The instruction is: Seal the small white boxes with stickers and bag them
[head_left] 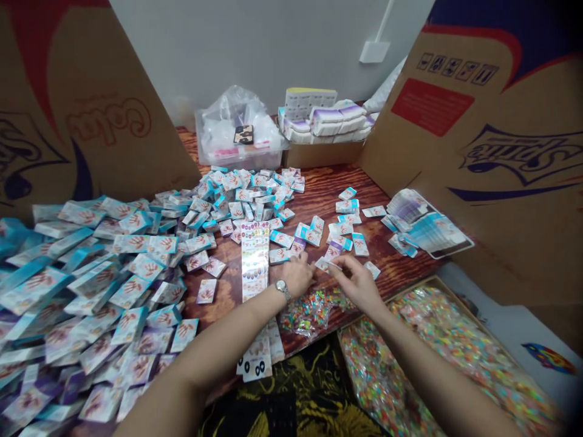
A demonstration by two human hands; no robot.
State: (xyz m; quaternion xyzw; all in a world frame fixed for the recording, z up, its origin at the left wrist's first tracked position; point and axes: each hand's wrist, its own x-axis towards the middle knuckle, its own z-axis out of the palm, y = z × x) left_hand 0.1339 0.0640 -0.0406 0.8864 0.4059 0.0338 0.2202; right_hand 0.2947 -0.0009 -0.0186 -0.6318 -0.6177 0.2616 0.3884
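While the right hand (pixel 358 283) pinches a carton (pixel 322 264) beside the left hand (pixel 298 277), whose grip I cannot tell, formed boxes (pixel 136 267) heap leftward, seemingly done; flat ones (pixel 428 230) at right apparently remain.

Behind the reddish wood-grained table (pixel 325 194) stands a plain grey wall (pixel 273 42).

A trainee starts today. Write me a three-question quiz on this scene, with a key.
1. True or false: the watch is on the wrist of the left hand.
2. What shows inside the carton below the right arm?
3. Fill in: the bigger heap of boxes lies to the ___ of the strip.

Key: 1. True. 2. Colourful bits in clear plastic. 3. Left.
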